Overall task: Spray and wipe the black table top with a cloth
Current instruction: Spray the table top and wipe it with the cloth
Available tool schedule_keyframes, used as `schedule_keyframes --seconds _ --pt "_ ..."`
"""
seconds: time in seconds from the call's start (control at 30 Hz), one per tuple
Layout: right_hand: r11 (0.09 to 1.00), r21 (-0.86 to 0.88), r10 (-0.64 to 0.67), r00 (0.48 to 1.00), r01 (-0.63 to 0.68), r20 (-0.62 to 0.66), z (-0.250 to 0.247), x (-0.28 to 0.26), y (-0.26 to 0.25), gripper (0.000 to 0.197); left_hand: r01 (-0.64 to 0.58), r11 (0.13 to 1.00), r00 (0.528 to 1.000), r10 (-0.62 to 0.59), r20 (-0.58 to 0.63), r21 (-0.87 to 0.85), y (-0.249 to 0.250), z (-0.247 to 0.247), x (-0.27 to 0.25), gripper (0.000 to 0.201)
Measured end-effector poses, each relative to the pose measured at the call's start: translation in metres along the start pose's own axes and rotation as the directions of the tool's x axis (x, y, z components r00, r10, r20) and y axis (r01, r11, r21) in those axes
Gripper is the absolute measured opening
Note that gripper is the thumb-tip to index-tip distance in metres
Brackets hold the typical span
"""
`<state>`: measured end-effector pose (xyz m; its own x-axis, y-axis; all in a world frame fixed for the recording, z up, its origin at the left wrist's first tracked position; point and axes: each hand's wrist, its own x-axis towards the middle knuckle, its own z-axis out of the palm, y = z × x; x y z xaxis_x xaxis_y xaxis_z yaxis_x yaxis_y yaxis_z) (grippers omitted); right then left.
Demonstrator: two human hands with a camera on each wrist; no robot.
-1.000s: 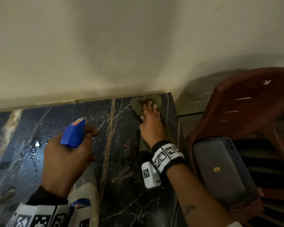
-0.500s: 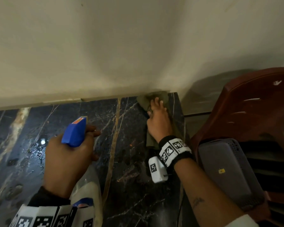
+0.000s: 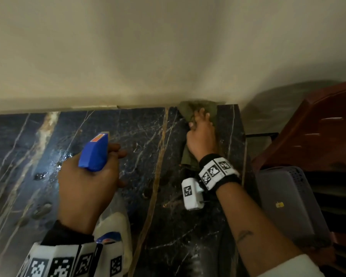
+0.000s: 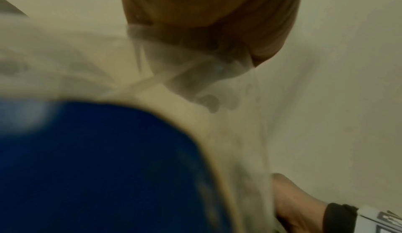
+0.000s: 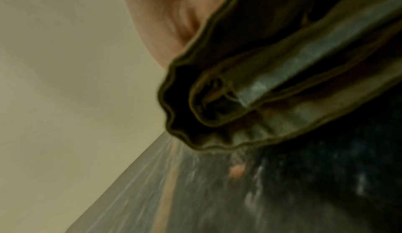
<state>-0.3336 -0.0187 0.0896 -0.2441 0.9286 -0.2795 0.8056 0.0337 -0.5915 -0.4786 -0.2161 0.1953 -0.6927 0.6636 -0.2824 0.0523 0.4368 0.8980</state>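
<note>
The right hand (image 3: 202, 136) presses the green cloth (image 3: 196, 107), fingers laid flat, into the far corner of the black table top (image 3: 144, 126). The left hand (image 3: 86, 188) is wrapped round the spray bottle (image 3: 94, 154).

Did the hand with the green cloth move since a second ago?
Yes. The right hand slid the cloth away from the person, up to the wall at the table top's back edge.

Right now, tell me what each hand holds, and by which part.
Left hand grips the spray bottle at its neck, under the blue head. Right hand presses the cloth, at its middle, onto the table.
</note>
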Motion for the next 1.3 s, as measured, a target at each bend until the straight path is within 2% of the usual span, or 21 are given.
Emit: schedule_keyframes --seconds 0.07,0.13,0.23,0.3,0.33,0.4,0.57,0.67,0.73,0.8,0.87,1.0,1.07,1.13,1.17,1.23,1.3 --pt "0.994 -0.03 -0.101 0.99 0.105 0.096 0.016 -0.01 -0.012 0.054 -0.001 1.0 1.0 0.001 -0.008 0.009 0.001 -0.007 -0.001 0.016" --pt "0.993 -0.001 -0.116 0.984 0.117 0.136 0.012 -0.011 -0.014 0.053 -0.01 1.0 1.0 0.01 -0.011 0.022 0.004 -0.019 -0.002 0.019" --pt "0.998 0.016 0.068 0.998 -0.068 0.003 -0.011 0.0 0.001 0.056 -0.025 0.999 1.0 0.025 -0.001 0.035 0.007 -0.038 -0.001 0.021" --pt "0.982 0.02 0.187 0.978 -0.186 -0.094 -0.021 0.006 0.007 0.058 -0.034 0.999 0.999 0.034 0.001 0.035 0.007 -0.049 -0.001 0.022" --pt "0.979 0.022 0.204 0.972 -0.203 -0.12 -0.02 0.006 0.005 0.057 -0.039 0.998 0.999 0.039 0.0 0.039 0.006 -0.053 -0.002 0.023" --pt "0.987 0.004 0.161 0.98 -0.162 -0.118 -0.004 0.001 -0.012 0.056 -0.041 0.998 0.999 0.041 -0.007 0.043 0.002 -0.06 -0.004 0.024" --pt "0.996 -0.066 -0.053 0.999 0.053 0.004 0.05 -0.027 -0.053 0.054 -0.016 0.998 1.0 0.015 0.02 0.056 -0.008 -0.068 -0.011 0.022" --pt "0.999 0.014 -0.03 0.999 0.03 0.039 0.042 -0.025 -0.047 0.05 -0.023 0.997 0.999 0.02 0.045 0.076 -0.009 -0.072 -0.015 0.021" --pt "0.996 0.06 0.072 0.996 -0.068 -0.055 0.027 -0.016 -0.031 0.048 -0.023 0.999 0.999 0.021 0.044 0.048 -0.01 -0.077 -0.017 0.022" --pt "0.978 0.082 0.201 0.967 -0.191 -0.153 0.012 -0.008 -0.015 0.048 -0.018 0.999 0.999 0.017 0.033 0.027 -0.012 -0.084 -0.017 0.022" --pt "0.965 0.098 0.256 0.95 -0.242 -0.177 0.009 -0.006 -0.013 0.046 -0.014 1.0 1.0 0.014 0.023 0.014 -0.013 -0.089 -0.016 0.019" --pt "0.965 0.213 0.17 0.984 -0.153 -0.06 0.02 -0.017 -0.032 0.04 -0.014 1.0 1.0 0.013 0.01 0.015 -0.015 -0.097 -0.016 0.021" --pt "0.925 0.349 0.194 0.977 -0.153 -0.084 0.012 -0.019 -0.035 0.031 -0.01 1.0 1.0 0.01 0.018 0.018 -0.014 -0.1 -0.017 0.023" --pt "0.899 0.41 0.246 0.952 -0.155 -0.181 -0.007 -0.017 -0.029 0.031 -0.012 1.0 1.0 0.012 0.017 0.018 -0.014 -0.102 -0.016 0.026" --pt "0.92 0.361 0.25 0.936 -0.151 -0.248 -0.018 -0.016 -0.024 0.034 -0.012 1.0 1.0 0.011 0.011 0.01 -0.013 -0.102 -0.016 0.026" --pt "0.976 0.141 0.207 0.902 -0.164 -0.378 -0.031 -0.017 -0.018 0.046 -0.01 1.0 1.0 0.01 0.002 -0.007 -0.014 -0.102 -0.015 0.026" --pt "0.992 -0.03 0.102 0.912 -0.124 -0.398 -0.025 -0.017 -0.021 0.057 -0.002 1.0 1.0 0.002 0.008 -0.019 -0.016 -0.097 -0.015 0.022"
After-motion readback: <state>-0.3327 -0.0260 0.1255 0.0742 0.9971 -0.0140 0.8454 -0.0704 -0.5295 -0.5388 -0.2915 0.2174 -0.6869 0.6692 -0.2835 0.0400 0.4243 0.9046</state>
